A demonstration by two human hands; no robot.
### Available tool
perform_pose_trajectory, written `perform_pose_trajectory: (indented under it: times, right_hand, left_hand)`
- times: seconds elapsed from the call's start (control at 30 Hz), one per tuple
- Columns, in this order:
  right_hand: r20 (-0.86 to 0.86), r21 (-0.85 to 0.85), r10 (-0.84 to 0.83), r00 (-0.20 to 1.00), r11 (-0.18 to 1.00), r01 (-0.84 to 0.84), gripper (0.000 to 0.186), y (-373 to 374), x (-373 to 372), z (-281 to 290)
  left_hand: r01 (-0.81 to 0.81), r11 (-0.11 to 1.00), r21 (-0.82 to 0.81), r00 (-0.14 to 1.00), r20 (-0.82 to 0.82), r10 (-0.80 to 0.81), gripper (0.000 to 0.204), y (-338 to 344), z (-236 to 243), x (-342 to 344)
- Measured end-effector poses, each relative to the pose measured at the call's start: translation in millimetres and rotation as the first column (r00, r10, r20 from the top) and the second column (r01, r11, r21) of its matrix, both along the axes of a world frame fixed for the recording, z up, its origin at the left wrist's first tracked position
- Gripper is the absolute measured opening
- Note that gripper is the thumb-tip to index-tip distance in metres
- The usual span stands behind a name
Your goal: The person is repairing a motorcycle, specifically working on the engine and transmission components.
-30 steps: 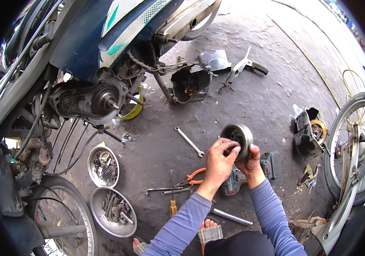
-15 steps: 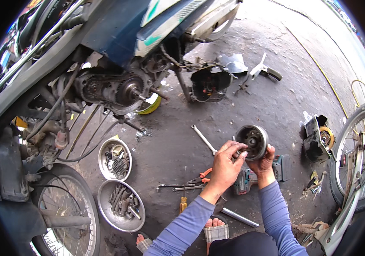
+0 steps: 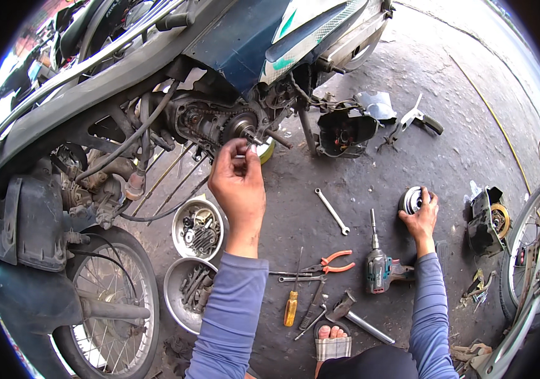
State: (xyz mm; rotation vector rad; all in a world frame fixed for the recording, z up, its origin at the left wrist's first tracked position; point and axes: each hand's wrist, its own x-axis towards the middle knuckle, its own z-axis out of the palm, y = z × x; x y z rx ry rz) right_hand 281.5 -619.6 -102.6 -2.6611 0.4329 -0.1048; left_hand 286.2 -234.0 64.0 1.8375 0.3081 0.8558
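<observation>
My left hand (image 3: 238,189) is raised to the opened engine side (image 3: 210,120) of a motorcycle. Its fingers are pinched together beside the protruding shaft (image 3: 249,134); whatever they hold is too small or hidden to name. A chain runs inside the casing around that shaft. On the ground to the right, my right hand (image 3: 423,221) grips a round metal flywheel (image 3: 411,201) by its rim, thumb on the near side and fingers on the far side. A cordless impact driver (image 3: 378,271) with a long socket lies just left of my right forearm.
Two metal bowls of bolts and parts (image 3: 198,230) (image 3: 184,303) stand by the front wheel (image 3: 118,297). Orange-handled pliers (image 3: 336,260), a wrench (image 3: 332,211), a yellow screwdriver (image 3: 291,308) and a hammer (image 3: 361,321) lie near my foot. A black cover (image 3: 490,221) sits at right.
My left hand has left the flywheel and moved up and left to the engine shaft. My right hand has lowered the flywheel to the ground, turning its other face up.
</observation>
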Motion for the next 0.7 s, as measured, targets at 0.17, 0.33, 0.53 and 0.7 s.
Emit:
perform_pose_trajectory:
  times: [0.17,0.33,0.53,0.7]
  right_hand:
    - [0.022,-0.022,-0.010,1.000,1.000,0.011,0.095,4.3,-1.9,2.5]
    - [0.009,-0.044,0.012,1.000,0.999,-0.011,0.098,2.4,-1.6,1.4]
    - [-0.057,-0.047,0.017,0.998,0.999,-0.020,0.100,-0.3,-0.7,1.3]
    - [-0.040,-0.071,0.016,0.999,0.997,-0.019,0.101,0.3,-2.4,0.3]
  left_hand:
    - [0.047,0.834,0.549,0.998,0.013,-0.065,0.009,24.0,17.8,14.7]
    - [0.025,0.729,0.684,0.997,0.036,-0.069,0.008,25.3,17.7,19.1]
    - [0.078,0.708,0.702,0.995,-0.012,-0.098,0.007,31.9,23.2,20.2]
    - [0.147,0.651,0.745,0.982,-0.033,-0.184,0.007,39.4,22.6,16.7]
